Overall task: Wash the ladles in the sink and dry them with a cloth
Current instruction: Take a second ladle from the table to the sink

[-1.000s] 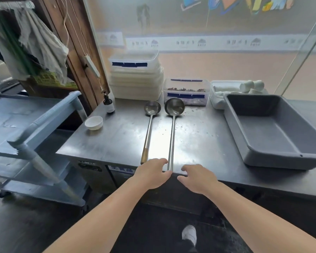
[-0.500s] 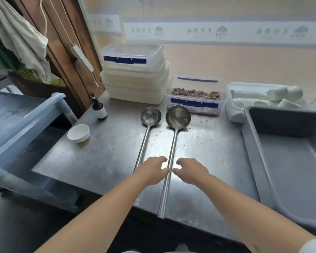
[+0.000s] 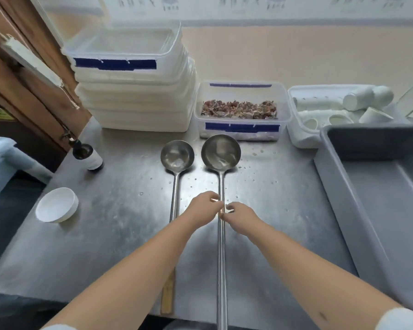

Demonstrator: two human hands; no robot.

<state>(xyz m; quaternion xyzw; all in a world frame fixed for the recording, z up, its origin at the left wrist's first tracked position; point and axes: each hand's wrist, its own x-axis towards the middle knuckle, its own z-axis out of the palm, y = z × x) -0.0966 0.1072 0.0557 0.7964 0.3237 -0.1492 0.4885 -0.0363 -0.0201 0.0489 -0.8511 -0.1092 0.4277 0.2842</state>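
Note:
Two steel ladles lie side by side on the metal counter (image 3: 119, 234), bowls pointing away from me. The smaller ladle (image 3: 177, 156) on the left has a wooden handle end near the counter's front edge. The larger ladle (image 3: 221, 152) has a long steel handle that reaches past the front edge. My left hand (image 3: 204, 207) and my right hand (image 3: 240, 213) meet over the larger ladle's handle at mid-length, fingertips touching it from either side. Whether either hand has closed on the handle is unclear. No sink or cloth is in view.
A large grey tub (image 3: 379, 194) fills the right side. Behind the ladles stand stacked white lidded boxes (image 3: 131, 91), a clear box of dried bits (image 3: 241, 110) and a tray of white cups (image 3: 339, 108). A small dark bottle (image 3: 87, 154) and white dish (image 3: 57, 207) sit left.
I have stepped closer and the view tilted down. Both hands moved forward along the counter from its front edge to the middle of the larger ladle's handle and came together.

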